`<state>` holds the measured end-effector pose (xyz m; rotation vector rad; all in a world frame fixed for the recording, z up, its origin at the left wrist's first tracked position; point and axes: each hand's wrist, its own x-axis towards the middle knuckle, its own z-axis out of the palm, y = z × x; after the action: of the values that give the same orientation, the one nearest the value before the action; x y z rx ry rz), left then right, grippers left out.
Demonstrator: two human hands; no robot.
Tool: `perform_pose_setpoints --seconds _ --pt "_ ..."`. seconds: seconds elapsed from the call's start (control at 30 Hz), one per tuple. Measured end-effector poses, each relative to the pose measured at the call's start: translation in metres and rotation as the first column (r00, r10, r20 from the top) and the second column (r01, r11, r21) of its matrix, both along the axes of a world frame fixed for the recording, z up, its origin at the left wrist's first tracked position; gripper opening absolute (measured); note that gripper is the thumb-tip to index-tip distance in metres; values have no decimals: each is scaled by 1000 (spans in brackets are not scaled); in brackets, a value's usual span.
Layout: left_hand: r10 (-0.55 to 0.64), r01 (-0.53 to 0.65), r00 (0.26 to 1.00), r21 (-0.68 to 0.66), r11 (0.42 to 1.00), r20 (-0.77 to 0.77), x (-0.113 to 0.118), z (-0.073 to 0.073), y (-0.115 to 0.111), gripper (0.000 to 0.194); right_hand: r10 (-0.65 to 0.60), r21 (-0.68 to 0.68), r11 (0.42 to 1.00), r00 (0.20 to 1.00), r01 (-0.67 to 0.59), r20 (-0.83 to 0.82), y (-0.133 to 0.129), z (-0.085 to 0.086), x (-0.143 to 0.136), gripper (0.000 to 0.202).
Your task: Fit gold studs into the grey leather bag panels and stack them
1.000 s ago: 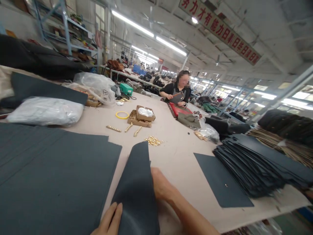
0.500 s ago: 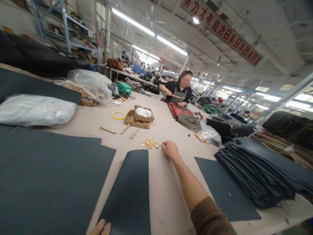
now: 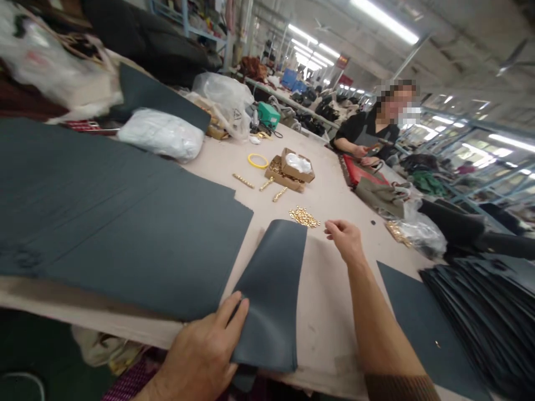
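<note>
My left hand (image 3: 211, 337) holds the left edge of a dark blue-grey leather-like piece (image 3: 273, 284), which curves over at the far end of its left side. Two fingers lie on top; the thumb is hidden. Just past the pile of small gold metal fittings (image 3: 304, 217), on its right, my right hand (image 3: 345, 238) is raised slightly above the table with thumb and fingertips pinched together. Whatever sits in that pinch is too small to make out. Another flat dark piece (image 3: 418, 312) lies right of my right forearm, a tiny gold bit on it.
Large dark sheets (image 3: 125, 217) cover the left of the table (image 3: 330, 301). Farther back are cardboard boxes (image 3: 288, 181) and a yellow tape ring (image 3: 258, 161). A stack of dark pieces (image 3: 480, 312) stands right. Across the table a co-worker (image 3: 371, 136) holds a hammer over red work.
The view has swung left and down. My left hand has come further into view on the dark piece. My right hand has lifted slightly away from the gold pile.
</note>
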<state>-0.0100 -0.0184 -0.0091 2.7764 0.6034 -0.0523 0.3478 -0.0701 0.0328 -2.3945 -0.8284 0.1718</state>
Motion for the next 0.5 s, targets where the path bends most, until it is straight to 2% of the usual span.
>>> perform_pose_setpoints --seconds 0.07,0.13,0.2,0.27,0.37,0.5 --pt "4 -5 1000 -60 998 -8 1 6 0 75 149 133 981 986 -138 -78 -7 8 -42 33" --pt "16 -17 1000 -96 995 -8 1 9 0 75 400 249 903 896 -350 -191 -12 12 -92 25" --pt "24 -24 1000 -103 994 2 0 9 -1 75 572 235 819 781 -524 -251 -12 11 -138 16" --pt "24 -22 1000 -108 994 16 -1 8 -2 75 645 144 763 726 -630 -240 -8 5 -170 12" --pt "7 -3 999 -115 993 40 -1 8 -1 74 695 22 707 690 -706 -203 0 -3 -189 11" --pt "-28 35 997 -93 995 75 -4 1 1 68 734 -101 645 651 -757 -192 7 -1 -188 13"
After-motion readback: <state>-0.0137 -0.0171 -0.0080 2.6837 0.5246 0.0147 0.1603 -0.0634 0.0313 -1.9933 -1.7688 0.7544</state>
